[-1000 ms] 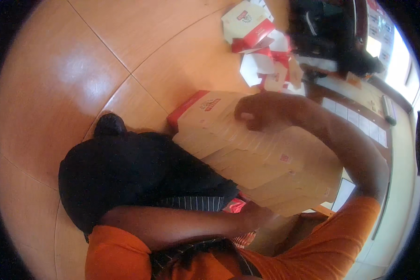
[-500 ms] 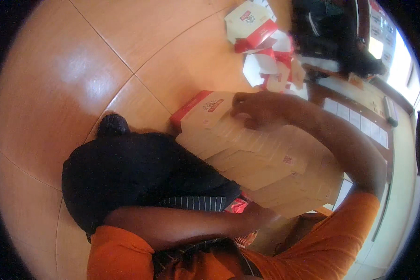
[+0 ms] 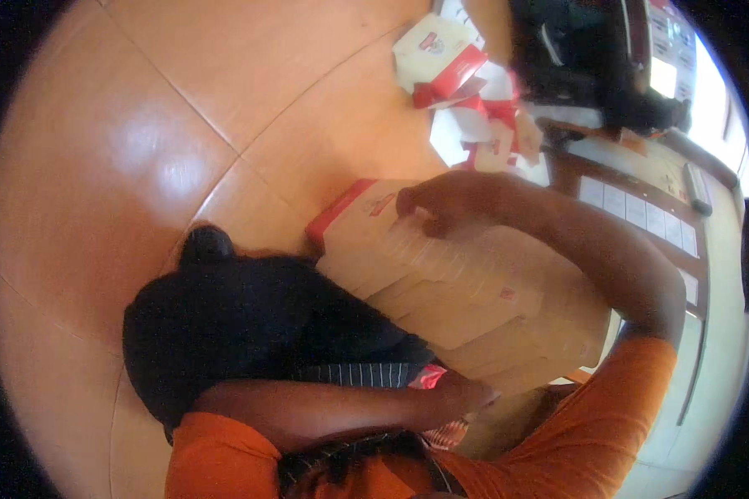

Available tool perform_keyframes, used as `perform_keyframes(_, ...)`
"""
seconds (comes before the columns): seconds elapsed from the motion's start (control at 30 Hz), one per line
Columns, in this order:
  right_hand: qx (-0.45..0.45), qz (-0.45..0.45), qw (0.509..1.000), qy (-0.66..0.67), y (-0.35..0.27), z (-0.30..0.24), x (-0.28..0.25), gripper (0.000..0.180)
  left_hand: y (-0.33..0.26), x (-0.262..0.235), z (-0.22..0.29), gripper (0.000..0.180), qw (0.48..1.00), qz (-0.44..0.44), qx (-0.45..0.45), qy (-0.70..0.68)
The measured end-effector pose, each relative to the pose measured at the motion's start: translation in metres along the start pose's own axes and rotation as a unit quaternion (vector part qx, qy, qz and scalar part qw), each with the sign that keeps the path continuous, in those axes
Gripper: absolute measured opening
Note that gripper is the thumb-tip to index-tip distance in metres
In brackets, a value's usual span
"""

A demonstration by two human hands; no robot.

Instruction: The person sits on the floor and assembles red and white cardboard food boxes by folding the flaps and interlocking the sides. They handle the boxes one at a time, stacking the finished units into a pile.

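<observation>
A fanned stack of flat cardboard box blanks [image 3: 466,308], brown with a red end panel and small printed marks, leans across my lap. My right hand [image 3: 453,204] reaches over from the right, fingers curled against the upper part of the stack near the red end. At the lower edge of the stack lies my left hand [image 3: 462,395], its fingers closed around that edge and partly hidden. The overlapping blanks form slanted steps toward the lower right. Beneath them, a bit of shiny red material [image 3: 427,377] shows next to my left wrist.
A loose pile of white and red cartons [image 3: 483,108] sits on the tiled floor [image 3: 158,166] beyond the stack. Dark, bulky objects [image 3: 582,66] stand at the upper right. White sheets [image 3: 641,216] line a brown panel along the right side. My dark-clothed leg [image 3: 250,316] stretches out at left.
My right hand has slid slightly left along the upper part of the stack, toward the red end. The whole view has shifted a little; my left hand stays at the lower edge.
</observation>
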State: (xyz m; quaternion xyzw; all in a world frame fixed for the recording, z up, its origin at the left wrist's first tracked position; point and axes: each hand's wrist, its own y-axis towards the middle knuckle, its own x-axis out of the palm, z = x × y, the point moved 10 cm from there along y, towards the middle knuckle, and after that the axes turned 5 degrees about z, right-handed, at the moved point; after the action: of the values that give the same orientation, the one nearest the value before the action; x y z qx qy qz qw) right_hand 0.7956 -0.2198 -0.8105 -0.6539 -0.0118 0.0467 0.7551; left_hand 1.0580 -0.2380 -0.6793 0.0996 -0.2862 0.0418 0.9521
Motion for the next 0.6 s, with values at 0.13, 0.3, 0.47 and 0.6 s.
perform_keyframes(0.13,-0.085,0.000,0.995,-0.042,0.028,0.018,0.023,0.045,-0.009,-0.027,0.025,0.025,0.993,0.073,0.081,0.041)
perform_keyframes(0.3,-0.125,0.153,0.977,-0.082,-0.041,-0.013,-0.030,0.048,-0.030,-0.046,0.079,0.019,0.817,0.231,0.290,0.442)
perform_keyframes(0.47,-0.172,0.563,0.796,0.140,-0.244,0.010,-0.105,0.038,-0.015,-0.029,0.074,0.022,0.674,0.123,0.209,0.698)
perform_keyframes(0.6,-0.197,0.778,0.536,0.261,-0.360,0.087,-0.017,0.028,-0.022,-0.024,0.084,0.026,0.646,0.095,0.216,0.726)
